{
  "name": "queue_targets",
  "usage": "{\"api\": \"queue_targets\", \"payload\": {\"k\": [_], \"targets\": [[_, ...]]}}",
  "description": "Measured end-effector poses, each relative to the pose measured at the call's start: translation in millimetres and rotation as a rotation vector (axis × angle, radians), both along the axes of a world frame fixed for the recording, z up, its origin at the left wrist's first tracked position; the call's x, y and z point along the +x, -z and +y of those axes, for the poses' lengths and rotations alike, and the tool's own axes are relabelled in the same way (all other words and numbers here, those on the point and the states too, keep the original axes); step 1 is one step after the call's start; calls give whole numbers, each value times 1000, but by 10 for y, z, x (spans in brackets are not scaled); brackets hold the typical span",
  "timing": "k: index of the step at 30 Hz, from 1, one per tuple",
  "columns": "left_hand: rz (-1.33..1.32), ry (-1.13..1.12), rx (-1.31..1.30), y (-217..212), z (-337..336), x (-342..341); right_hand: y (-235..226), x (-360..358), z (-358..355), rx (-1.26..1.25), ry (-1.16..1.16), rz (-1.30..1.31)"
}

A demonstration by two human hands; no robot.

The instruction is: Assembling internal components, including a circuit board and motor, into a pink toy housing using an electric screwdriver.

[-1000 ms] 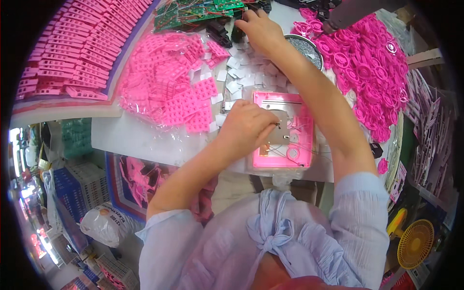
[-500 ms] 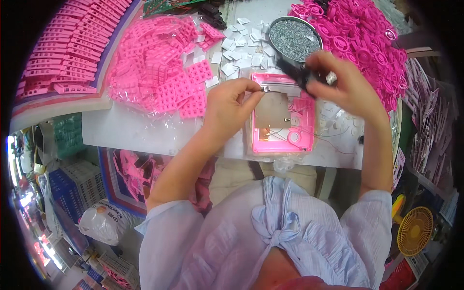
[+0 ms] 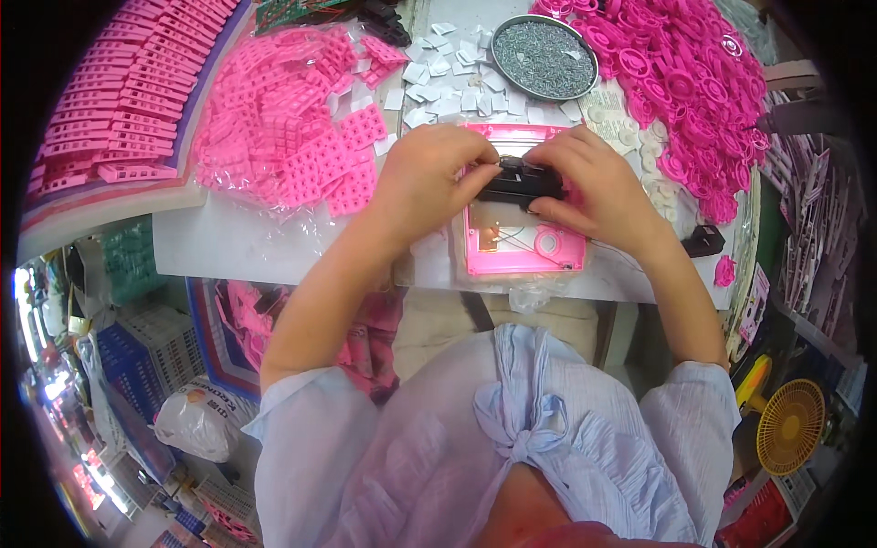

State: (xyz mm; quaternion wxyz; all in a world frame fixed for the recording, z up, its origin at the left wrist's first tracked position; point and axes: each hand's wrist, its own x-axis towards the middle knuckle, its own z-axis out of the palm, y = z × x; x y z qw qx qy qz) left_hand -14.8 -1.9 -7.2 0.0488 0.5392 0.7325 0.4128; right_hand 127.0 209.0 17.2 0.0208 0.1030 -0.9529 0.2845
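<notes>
A black plastic part (image 3: 513,185) lies across the upper half of an open pink plastic housing (image 3: 475,258). My left hand (image 3: 429,173) is closed at its left end, thumb and forefinger pinched together. From the other side my right hand (image 3: 598,187) grips the right end of the same part, its thumb along the near edge. Thin wires (image 3: 521,239) and a white-centred ring (image 3: 548,243) show in the lower half of the housing. What lies under the black part is hidden.
Beyond the housing stand a round dish of small screws (image 3: 545,59) and scattered white squares (image 3: 448,78). Pink keypad-like pieces (image 3: 292,128) heap up at left, magenta ring parts (image 3: 676,82) at right. Another black part (image 3: 703,240) rests by my right forearm.
My right hand has come left and nearer from beside the screw dish, bringing the black part onto the housing. My left hand stays close to the same place and now meets the part.
</notes>
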Motion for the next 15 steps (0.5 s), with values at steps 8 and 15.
{"api": "queue_targets", "payload": {"k": [8,15], "targets": [[303,256,-295,-229,160,-145,61,18,-95,72,-26,219],[362,156,-174,-197,-96,130,64,129,-238,239,16,212]]}}
